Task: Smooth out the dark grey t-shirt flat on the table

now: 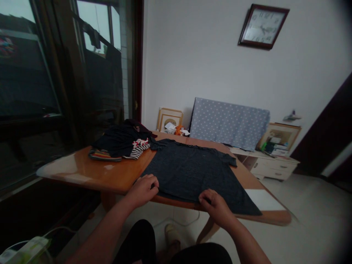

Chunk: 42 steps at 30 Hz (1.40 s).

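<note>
A dark grey T-shirt (189, 172) lies spread flat on the orange-brown wooden table (90, 176), its collar far from me and its hem at the near side. My left hand (143, 190) grips the hem's left part at the table's near edge. My right hand (214, 207) pinches the hem further right, with curled fingers. Beyond the shirt, on the left, lies a pile of folded clothes (121, 145): dark garments above striped and red-and-white ones.
A glossy glass door (55, 91) stands left of the table. Behind it are a blue dotted board (228, 123), picture frames (169, 119) and a white drawer cabinet (272, 165). A white sheet (264, 200) lies on the table's right corner. A white power strip (27, 249) sits low on the left.
</note>
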Available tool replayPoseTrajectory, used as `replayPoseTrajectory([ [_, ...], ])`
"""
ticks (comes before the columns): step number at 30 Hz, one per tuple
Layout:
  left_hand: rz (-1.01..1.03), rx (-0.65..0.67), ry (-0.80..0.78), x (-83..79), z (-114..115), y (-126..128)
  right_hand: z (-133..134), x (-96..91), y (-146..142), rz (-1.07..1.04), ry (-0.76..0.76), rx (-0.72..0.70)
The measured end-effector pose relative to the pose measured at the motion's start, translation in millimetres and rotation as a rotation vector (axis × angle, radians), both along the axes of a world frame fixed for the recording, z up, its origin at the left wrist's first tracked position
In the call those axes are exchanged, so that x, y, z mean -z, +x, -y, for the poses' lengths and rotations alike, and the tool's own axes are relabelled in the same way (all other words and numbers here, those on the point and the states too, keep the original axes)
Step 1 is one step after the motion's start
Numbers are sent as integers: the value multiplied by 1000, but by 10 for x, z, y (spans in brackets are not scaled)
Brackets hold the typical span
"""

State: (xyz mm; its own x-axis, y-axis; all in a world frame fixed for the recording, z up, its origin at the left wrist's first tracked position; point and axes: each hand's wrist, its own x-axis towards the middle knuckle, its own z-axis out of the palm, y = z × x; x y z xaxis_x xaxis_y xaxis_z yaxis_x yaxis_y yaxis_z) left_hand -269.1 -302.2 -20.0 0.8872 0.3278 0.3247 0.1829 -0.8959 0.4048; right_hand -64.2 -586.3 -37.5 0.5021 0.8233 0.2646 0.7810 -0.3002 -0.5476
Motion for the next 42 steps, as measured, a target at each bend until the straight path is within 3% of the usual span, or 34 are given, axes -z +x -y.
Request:
replayPoseTrajectory([
  [4, -36, 48, -9, -15, -37, 10, -3, -26, -3, -29, -4, -16],
  [7, 23, 5, -5, 9, -117, 79, 3, -28, 95, -6, 14, 50],
  [11, 105, -91, 26, 132, -279, 180, 110, 48, 415, 139, -34, 364],
  [14, 76, -140, 62, 257, -367, 203, 291, 186, 689, 203, -172, 610],
  [18, 26, -177, 94, 351, -399, 188, 605, 396, 901, 218, -427, 715],
  [23, -14, -194, 95, 337, -390, 190, 845, 446, 959, 197, -530, 750],
  [31, -17, -200, 96, 343, -381, 190, 827, 209, 959, 225, -471, 730],
  [37, -47, -171, 87, 336, -436, 172, 904, 287, 1003, 211, -533, 685],
  [42, -94, -79, 93, 188, -553, 233, 815, 250, 1220, 198, -512, 694],
])
